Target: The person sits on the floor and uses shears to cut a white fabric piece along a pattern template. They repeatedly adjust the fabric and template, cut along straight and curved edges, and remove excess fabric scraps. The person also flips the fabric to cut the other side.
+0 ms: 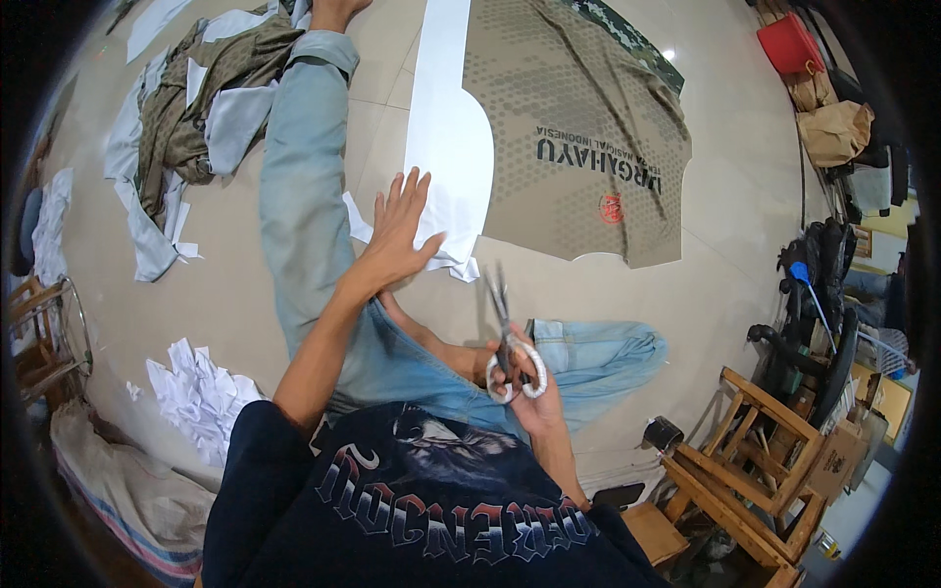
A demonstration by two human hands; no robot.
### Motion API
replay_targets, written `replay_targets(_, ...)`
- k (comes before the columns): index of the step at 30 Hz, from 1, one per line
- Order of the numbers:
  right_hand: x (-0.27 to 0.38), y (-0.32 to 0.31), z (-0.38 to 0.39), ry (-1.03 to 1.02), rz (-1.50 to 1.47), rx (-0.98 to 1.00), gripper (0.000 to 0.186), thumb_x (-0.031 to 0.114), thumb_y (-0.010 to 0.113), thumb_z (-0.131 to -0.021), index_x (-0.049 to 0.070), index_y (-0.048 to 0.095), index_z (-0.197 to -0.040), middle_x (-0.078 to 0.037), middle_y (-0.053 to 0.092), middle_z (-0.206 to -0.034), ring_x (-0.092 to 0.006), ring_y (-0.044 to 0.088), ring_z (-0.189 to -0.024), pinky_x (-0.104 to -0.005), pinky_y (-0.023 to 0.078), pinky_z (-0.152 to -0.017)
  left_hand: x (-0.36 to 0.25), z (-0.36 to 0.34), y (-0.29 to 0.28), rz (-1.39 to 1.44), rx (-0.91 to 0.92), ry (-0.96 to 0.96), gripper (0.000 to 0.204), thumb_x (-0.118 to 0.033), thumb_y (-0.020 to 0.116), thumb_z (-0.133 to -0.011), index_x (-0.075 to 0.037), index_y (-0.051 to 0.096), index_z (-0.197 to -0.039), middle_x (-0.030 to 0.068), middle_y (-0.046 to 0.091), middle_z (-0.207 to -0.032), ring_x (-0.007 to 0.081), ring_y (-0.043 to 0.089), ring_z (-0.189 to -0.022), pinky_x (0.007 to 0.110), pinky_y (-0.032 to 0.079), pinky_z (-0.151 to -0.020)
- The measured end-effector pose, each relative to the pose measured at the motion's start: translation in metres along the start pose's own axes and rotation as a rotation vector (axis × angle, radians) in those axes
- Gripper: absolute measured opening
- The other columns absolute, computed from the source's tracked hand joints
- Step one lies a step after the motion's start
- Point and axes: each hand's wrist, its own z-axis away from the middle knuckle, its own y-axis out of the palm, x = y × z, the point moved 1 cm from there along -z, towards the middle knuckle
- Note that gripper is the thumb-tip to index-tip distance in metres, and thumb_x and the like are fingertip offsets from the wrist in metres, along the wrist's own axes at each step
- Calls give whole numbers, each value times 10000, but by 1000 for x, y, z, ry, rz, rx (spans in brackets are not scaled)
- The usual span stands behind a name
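My left hand (399, 235) lies flat with spread fingers on the lower part of a white strip (441, 127) of fabric or paper on the floor. Closed around the white-wrapped handles of a pair of scissors (505, 338), my right hand (537, 397) is just above my bent leg. The scissor blades point away from me and stand slightly apart, clear of the cloth. Right beside the white strip, a brown-green patterned fabric panel (588, 147) with printed lettering and a small red mark lies spread out, its lower edge cut in a curve.
Crumpled brown and white fabric pieces (196, 108) lie at the far left. White scraps (196, 392) are heaped beside a woven sack (127, 490). My jeans-clad legs (304, 176) frame the work. Wooden frames (755, 461), a red container (789, 44) and a brown paper bag (835, 132) line the right side.
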Motion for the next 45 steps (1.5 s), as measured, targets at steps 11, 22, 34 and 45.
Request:
replay_targets(11,-42,24,-84,-223,68,-85,593,144,615,-959,86,365,-1494,-100,603,-1236,-114,592,-777,-219,479,-575,4,-15,56,-389,-172,-84,1086,-664,583,-832,73,159,-1508,283,80,-1583,451,-15,-1472,683,60,-1117)
replay_targets(22,-50,31,-108,-387,122,-107,614,125,668,-927,50,397,-1472,-66,605,-1134,-84,552,-682,-211,436,-521,8,-12,54,-343,-210,-58,1090,-686,547,-845,90,154,-1502,301,76,-1577,475,-8,-1464,712,68,-1094)
replay_targets(34,-53,27,-109,-381,162,-97,608,123,658,-936,38,385,-1473,-86,627,-1126,-86,555,-677,-208,448,-534,9,-13,53,-334,-179,-70,1109,-698,550,-833,94,152,-1499,322,74,-1567,493,-10,-1457,726,68,-1080)
replay_targets(45,-56,26,-111,-383,172,-100,582,47,605,-937,54,388,-1477,-66,577,-1064,-80,547,-659,-206,442,-513,16,-13,57,-320,-152,-63,1191,-680,648,-761,80,118,-1511,303,20,-1581,480,-60,-1462,720,48,-1091)
